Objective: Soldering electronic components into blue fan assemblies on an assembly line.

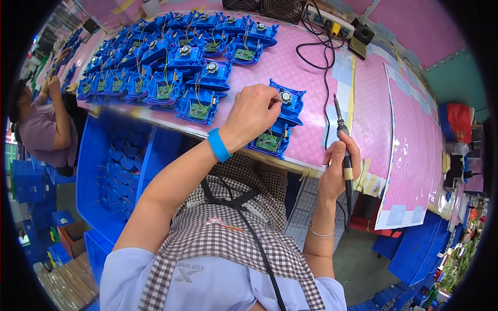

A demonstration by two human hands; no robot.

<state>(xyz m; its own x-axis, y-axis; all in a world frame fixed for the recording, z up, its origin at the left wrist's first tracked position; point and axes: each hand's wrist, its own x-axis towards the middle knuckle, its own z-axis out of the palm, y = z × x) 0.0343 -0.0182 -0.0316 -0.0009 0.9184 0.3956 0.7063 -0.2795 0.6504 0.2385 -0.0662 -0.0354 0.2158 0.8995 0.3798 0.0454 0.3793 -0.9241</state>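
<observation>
Left hand closed in pinch on thin solder wire, tip held at motor atop blue plastic housing. Housing sat at near edge of pink worktable, green circuit board exposed at its near end. Right hand clamped around soldering iron, tip raised, held just right of housing, not touching. Batch of identical blue housings stacked toward far-left corner. Power strip located at far edge. Blue wristband worn on left wrist.
</observation>
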